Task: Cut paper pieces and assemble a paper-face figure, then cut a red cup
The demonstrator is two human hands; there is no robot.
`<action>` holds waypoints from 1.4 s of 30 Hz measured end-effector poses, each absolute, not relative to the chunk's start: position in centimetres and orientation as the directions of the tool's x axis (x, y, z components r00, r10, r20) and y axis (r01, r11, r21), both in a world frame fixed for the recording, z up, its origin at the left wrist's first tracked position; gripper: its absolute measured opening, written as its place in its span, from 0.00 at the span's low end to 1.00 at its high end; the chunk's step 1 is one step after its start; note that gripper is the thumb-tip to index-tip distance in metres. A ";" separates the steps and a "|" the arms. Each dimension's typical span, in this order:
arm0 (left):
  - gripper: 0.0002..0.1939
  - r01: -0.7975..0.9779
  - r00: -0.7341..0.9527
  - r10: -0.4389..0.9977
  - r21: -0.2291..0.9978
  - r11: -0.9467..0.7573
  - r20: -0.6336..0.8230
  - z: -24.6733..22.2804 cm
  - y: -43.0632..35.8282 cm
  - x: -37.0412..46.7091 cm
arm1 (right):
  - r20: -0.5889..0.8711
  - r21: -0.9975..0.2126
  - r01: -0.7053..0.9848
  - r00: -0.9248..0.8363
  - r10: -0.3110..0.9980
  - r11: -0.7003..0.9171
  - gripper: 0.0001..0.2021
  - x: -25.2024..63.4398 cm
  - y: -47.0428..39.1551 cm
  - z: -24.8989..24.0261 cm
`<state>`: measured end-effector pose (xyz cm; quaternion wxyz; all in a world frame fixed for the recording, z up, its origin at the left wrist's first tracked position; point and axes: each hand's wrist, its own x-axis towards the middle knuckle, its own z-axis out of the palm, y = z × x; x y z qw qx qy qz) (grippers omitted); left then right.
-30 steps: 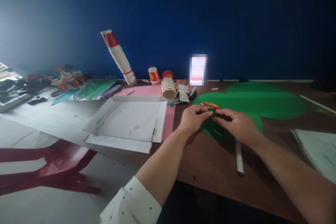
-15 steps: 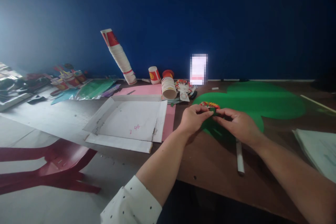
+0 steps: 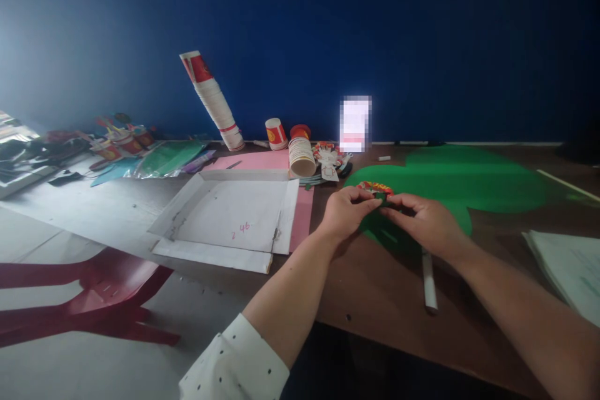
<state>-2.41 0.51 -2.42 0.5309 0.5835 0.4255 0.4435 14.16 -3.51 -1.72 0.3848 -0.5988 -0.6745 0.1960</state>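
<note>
My left hand (image 3: pixel 349 211) and my right hand (image 3: pixel 424 219) meet above a large green paper cutout (image 3: pixel 445 178) with rounded lobes. Between the fingertips of both is a small dark green paper piece (image 3: pixel 380 198), pinched from either side. Right behind the fingertips shows a red and yellow patterned paper piece (image 3: pixel 376 187); whether it is joined to the green one I cannot tell. A white stick-like tube (image 3: pixel 429 284), perhaps a marker, lies below my right hand, its upper end hidden by that hand.
Left of my hands lies a shallow white cardboard tray (image 3: pixel 244 200) on pink paper (image 3: pixel 302 212). Behind it are a tall leaning stack of paper cups (image 3: pixel 213 103) and a lying cup stack (image 3: pixel 301 157). White papers (image 3: pixel 567 269) lie right; a red chair (image 3: pixel 103 287) stands left.
</note>
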 end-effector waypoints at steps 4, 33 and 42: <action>0.07 0.020 0.249 0.966 0.997 -0.077 0.070 -2.3 0.5 -2.4 | 0.291 -0.723 0.661 0.028 0.956 0.200 0.11 14.2 -3.5 -1.8; 0.09 -0.054 0.280 0.958 0.997 -0.046 0.059 -2.8 0.8 -2.3 | 0.299 -0.718 0.674 0.075 0.951 0.173 0.12 13.8 -3.7 -1.4; 0.09 -0.010 0.310 0.951 1.000 0.028 -0.024 -2.7 0.7 -2.4 | 0.418 -0.692 0.674 0.079 0.905 0.261 0.11 14.2 -3.4 -2.5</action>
